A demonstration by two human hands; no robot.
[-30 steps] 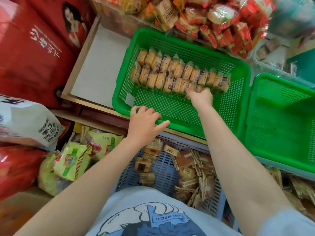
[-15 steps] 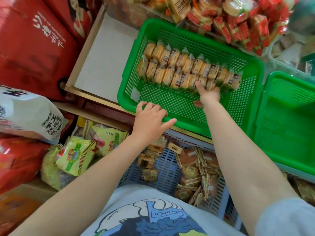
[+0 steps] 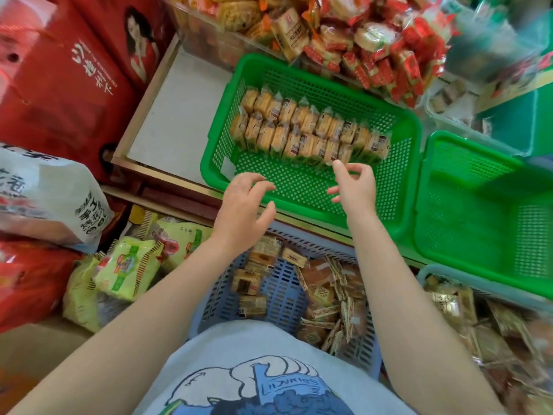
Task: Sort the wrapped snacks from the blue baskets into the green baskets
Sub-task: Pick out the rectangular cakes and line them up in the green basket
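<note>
A green basket [image 3: 402, 127] on the shelf holds two neat rows of wrapped biscuit packs [image 3: 305, 130]. My right hand [image 3: 354, 187] hovers just in front of the near row, fingers loosely spread and holding nothing. My left hand [image 3: 244, 211] floats over the basket's front rim, fingers relaxed, also without anything in it. Below, a blue basket [image 3: 284, 292] against my body contains loose brown wrapped snacks [image 3: 326, 298]. A second green basket [image 3: 484, 217] stands to the right with nothing inside.
Red cartons [image 3: 59, 76] stand at the left beside a bare white shelf board [image 3: 176, 115]. A heap of red and orange snack packs [image 3: 359, 40] lies behind the basket. Yellow-green bags [image 3: 128, 268] sit at lower left. Another bin of gold-wrapped snacks [image 3: 466, 310] is at right.
My right hand has pulled back from the near row of packs and opened. My left hand has lifted off the green basket's front rim.
</note>
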